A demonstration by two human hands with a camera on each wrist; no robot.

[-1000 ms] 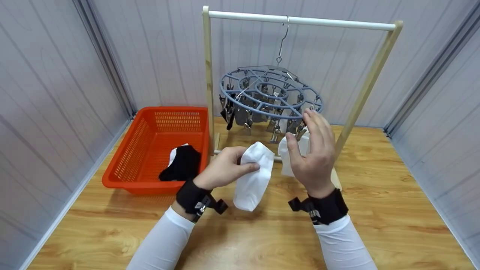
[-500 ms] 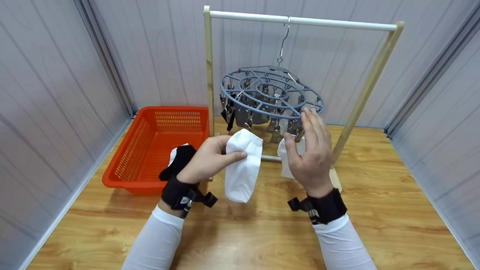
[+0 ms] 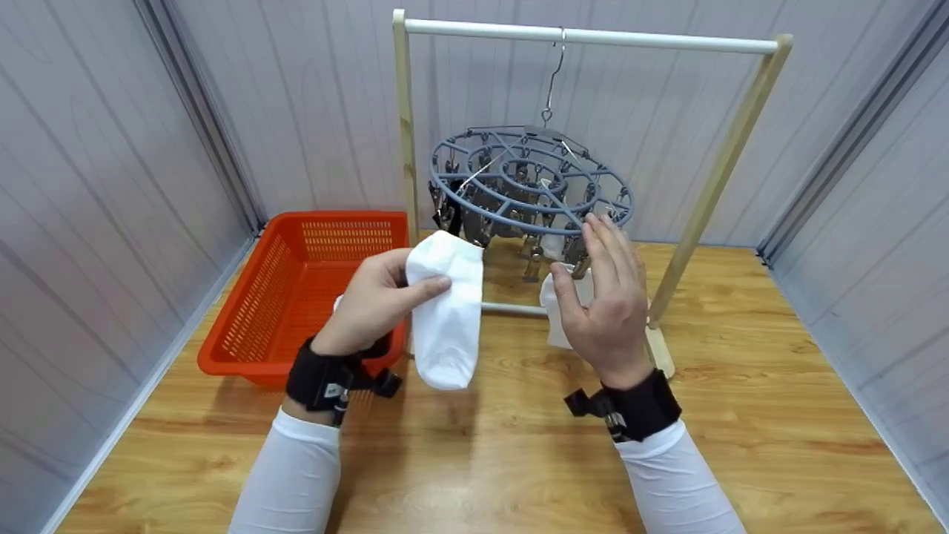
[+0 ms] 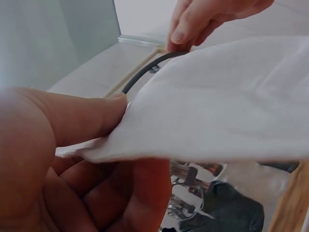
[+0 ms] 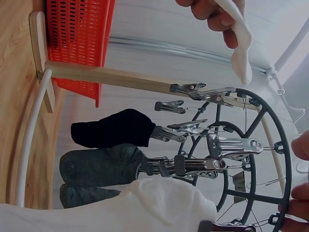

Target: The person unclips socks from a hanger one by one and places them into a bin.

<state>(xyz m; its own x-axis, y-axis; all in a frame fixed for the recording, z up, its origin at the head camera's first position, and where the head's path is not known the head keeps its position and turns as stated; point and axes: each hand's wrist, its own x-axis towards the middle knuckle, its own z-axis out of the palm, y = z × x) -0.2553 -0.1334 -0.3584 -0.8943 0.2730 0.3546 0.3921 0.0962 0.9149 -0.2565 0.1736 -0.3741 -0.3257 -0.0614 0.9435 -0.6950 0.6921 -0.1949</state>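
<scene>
My left hand (image 3: 371, 300) holds a white sock (image 3: 447, 315) between thumb and fingers, in front of the orange basket. In the left wrist view the sock (image 4: 217, 106) spreads across from the thumb. My right hand (image 3: 612, 311) is at the front right rim of a round blue-grey clip hanger (image 3: 511, 220), fingers mostly straight and fingertips at the rim, thumb apart. Below that hand another white sock (image 3: 557, 315) hangs from the hanger. The right wrist view shows a black sock (image 5: 116, 128) and dark grey socks (image 5: 99, 166) hanging from metal clips (image 5: 236, 145).
The hanger hooks over the white bar (image 3: 593, 35) of a wooden stand (image 3: 712, 193). An orange basket (image 3: 237, 297) stands left of it on the wood-grain surface (image 3: 519, 445). My left arm partly hides what lies inside the basket. Pale panel walls (image 3: 319, 96) surround the area.
My left hand has moved left and slightly up with the white sock, away from my right hand. The right hand has stayed by the hanger's rim.
</scene>
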